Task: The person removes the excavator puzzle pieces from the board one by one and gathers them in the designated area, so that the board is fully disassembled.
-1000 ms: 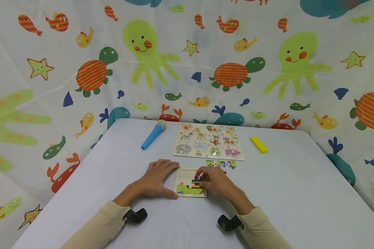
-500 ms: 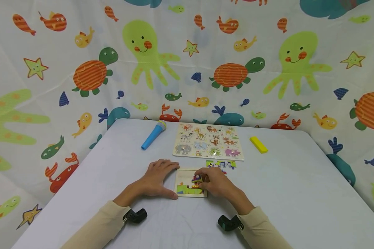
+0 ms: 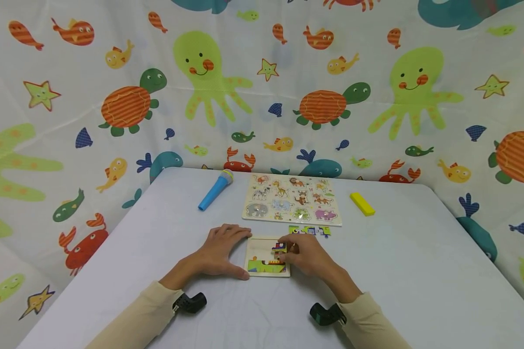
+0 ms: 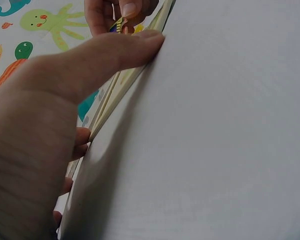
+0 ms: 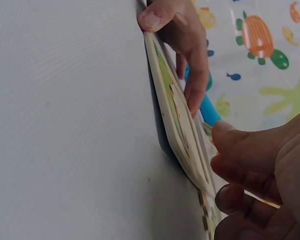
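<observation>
Your right hand (image 3: 309,254), shifted slightly rightward, pinches a puzzle piece (image 3: 279,247); your left hand (image 3: 220,250) stays spread against the tray (image 3: 259,246) on its right.

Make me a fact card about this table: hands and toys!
Left hand: touches the left edge of the wooden jigsaw tray
Right hand: pinches a jigsaw piece over the tray
Tray: partly filled, green along the near side
Loose pieces: beside the near edge of the animal puzzle board
Blue toy microphone: left of the board
Yellow block: right of the board
</observation>
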A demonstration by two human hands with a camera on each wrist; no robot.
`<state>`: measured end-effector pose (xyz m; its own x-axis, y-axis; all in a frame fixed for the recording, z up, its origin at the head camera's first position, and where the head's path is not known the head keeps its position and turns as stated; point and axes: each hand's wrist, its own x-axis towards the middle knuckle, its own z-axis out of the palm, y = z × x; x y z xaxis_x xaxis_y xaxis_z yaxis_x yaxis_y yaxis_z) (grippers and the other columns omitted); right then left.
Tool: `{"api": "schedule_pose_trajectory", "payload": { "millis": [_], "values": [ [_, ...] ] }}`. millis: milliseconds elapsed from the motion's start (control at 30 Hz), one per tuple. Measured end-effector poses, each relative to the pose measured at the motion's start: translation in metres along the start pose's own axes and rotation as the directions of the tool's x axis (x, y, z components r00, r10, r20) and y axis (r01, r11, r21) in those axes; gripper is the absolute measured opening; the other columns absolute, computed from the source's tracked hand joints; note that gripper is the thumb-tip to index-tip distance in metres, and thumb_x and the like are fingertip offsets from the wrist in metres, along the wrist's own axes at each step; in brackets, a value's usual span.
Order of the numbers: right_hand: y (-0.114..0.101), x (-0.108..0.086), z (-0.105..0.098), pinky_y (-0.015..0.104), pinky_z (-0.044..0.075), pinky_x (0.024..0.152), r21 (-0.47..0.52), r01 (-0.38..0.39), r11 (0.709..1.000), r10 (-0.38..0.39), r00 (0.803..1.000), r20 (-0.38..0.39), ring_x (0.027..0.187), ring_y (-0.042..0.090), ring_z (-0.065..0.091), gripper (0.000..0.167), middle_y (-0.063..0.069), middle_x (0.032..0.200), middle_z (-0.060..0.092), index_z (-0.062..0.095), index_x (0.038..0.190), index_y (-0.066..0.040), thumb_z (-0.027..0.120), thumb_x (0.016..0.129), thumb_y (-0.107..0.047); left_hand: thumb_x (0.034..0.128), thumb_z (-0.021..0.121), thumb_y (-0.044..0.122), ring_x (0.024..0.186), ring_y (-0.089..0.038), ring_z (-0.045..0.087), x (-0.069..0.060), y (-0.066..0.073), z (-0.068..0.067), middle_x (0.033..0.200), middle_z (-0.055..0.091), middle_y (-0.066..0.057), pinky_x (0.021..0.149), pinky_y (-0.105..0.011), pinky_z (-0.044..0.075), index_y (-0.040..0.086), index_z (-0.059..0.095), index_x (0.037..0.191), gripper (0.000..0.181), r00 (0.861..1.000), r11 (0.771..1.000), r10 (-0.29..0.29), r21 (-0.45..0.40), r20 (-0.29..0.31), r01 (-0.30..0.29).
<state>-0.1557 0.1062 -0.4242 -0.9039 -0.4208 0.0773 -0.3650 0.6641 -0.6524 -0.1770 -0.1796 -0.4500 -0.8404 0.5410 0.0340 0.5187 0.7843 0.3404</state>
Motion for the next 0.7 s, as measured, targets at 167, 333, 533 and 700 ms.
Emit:
{"api": "schedule_pose_trajectory", "payload": {
  "millis": [167,333,533,700],
  "values": [
    [0.004,-0.004,-0.003,0.027,0.042,0.065,0.004,0.013,1.000,-0.013,1.000,-0.013,0.078,0.014,0.051,0.033,-0.006,0.094,0.063,0.072,0.122,-0.011,0.078,0.090,-0.017,0.0651,0.071,0.082,0.147,-0.028,0.028,0.000,0.000,0.001,0.159,0.039,0.006,0.114,-0.060,0.021,0.029,0.043,0.153,0.107,1.000,1.000,-0.007,0.004,-0.001,0.007],
    [0.008,-0.006,-0.007,0.027,0.042,0.065,0.013,0.008,1.000,-0.007,1.000,-0.025,0.079,0.014,0.051,0.034,-0.005,0.097,0.064,0.073,0.122,-0.010,0.079,0.089,-0.017,0.0652,0.070,0.082,0.148,-0.027,0.027,0.001,0.001,0.001,0.159,0.039,0.006,0.115,-0.059,0.021,0.029,0.043,0.154,0.107,1.000,1.000,-0.010,0.009,0.004,0.009],
    [0.014,-0.010,-0.012,0.027,0.043,0.066,0.029,-0.019,0.999,0.020,0.998,-0.056,0.080,0.015,0.051,0.037,-0.004,0.099,0.066,0.073,0.124,-0.010,0.079,0.088,-0.013,0.0650,0.071,0.082,0.148,-0.027,0.027,0.000,0.001,0.000,0.159,0.039,0.006,0.114,-0.059,0.021,0.028,0.043,0.154,0.107,1.000,1.000,-0.013,0.006,0.007,0.013],
    [0.021,-0.014,-0.017,0.025,0.045,0.067,0.041,-0.012,0.999,0.015,0.997,-0.078,0.082,0.015,0.052,0.037,-0.003,0.103,0.068,0.073,0.124,-0.010,0.080,0.087,-0.012,0.0648,0.070,0.082,0.148,-0.027,0.027,0.000,0.001,0.000,0.159,0.039,0.007,0.115,-0.058,0.021,0.028,0.043,0.154,0.107,1.000,1.000,-0.017,0.009,0.008,0.017]
  ]
}}
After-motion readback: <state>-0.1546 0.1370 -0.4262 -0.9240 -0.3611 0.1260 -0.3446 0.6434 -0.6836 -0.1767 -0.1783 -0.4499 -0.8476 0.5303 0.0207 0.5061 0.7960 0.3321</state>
